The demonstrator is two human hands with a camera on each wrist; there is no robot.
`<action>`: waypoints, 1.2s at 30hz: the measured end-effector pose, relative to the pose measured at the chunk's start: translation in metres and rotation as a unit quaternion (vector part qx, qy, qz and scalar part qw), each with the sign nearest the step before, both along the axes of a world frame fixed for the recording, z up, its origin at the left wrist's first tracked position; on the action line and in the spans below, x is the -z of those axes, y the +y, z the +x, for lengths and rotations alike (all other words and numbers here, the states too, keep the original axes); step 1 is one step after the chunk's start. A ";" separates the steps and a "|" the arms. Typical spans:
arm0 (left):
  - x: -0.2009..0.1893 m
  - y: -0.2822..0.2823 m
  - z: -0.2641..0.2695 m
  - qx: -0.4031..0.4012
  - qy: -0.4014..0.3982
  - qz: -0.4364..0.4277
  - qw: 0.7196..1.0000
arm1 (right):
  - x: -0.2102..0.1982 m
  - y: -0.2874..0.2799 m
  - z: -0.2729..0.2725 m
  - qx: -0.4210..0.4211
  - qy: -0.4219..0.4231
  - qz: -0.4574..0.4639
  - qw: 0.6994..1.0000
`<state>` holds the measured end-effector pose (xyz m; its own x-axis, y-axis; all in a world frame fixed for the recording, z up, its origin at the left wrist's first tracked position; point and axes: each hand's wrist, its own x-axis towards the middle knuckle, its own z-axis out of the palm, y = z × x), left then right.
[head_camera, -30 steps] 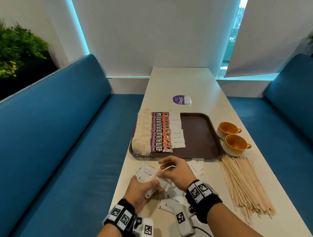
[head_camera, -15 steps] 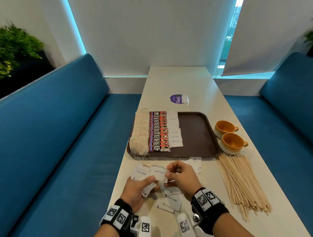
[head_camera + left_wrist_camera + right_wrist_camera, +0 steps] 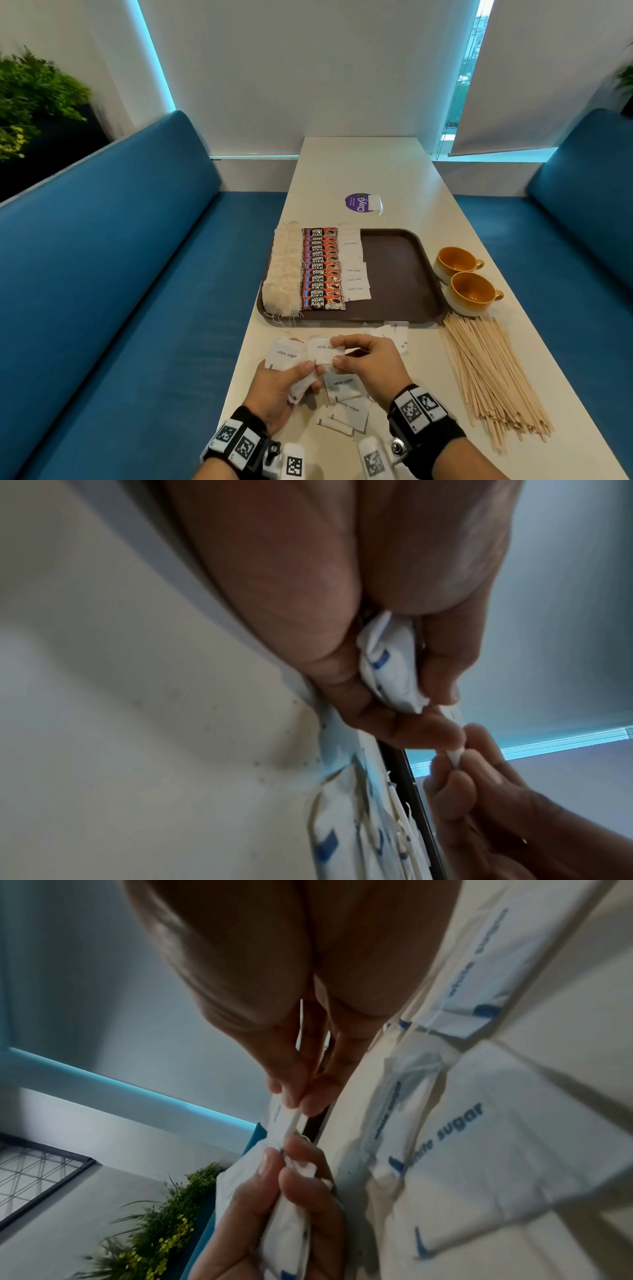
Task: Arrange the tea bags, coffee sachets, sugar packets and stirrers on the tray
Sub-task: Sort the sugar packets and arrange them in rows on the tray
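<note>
- My right hand (image 3: pixel 368 365) now pinches one white sugar packet (image 3: pixel 323 353) against the fanned stack gripped in my left hand (image 3: pixel 277 394).
- The bunch has grown, so it probably goes beyond my fingertips next, onto the brown tray (image 3: pixel 397 274).

"KOPI JUAN" on coffee sachets (image 3: pixel 322 270); "white sugar" on sugar packets (image 3: pixel 354 270)

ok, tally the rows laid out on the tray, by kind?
tea bags: 1 row
coffee sachets: 1 row
sugar packets: 1 row
stirrers: 0 rows, all lie off the tray
Total: 3 rows
</note>
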<state>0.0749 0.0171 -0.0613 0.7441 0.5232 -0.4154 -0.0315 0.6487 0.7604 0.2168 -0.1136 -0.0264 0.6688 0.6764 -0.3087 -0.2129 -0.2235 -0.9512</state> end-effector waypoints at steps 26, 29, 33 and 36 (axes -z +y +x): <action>0.000 0.005 0.000 0.010 -0.071 -0.103 0.992 | 0.006 0.047 0.148 0.016 -0.100 -0.150 0.983; 0.003 0.007 -0.001 0.034 -0.067 -0.095 0.993 | 0.007 0.056 0.152 -0.033 -0.160 -0.203 0.965; 0.002 0.007 0.000 0.040 -0.068 -0.089 0.993 | 0.008 0.061 0.153 -0.054 -0.194 -0.232 0.952; 0.000 0.006 -0.001 0.046 -0.062 -0.077 0.994 | 0.008 0.060 0.153 -0.052 -0.215 -0.230 0.948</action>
<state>0.0734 0.0228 -0.0615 0.8362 0.3878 -0.3878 -0.0534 0.7613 0.6462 0.3695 -0.0537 -0.0340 0.7360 0.6064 -0.3011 0.2183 -0.6335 -0.7423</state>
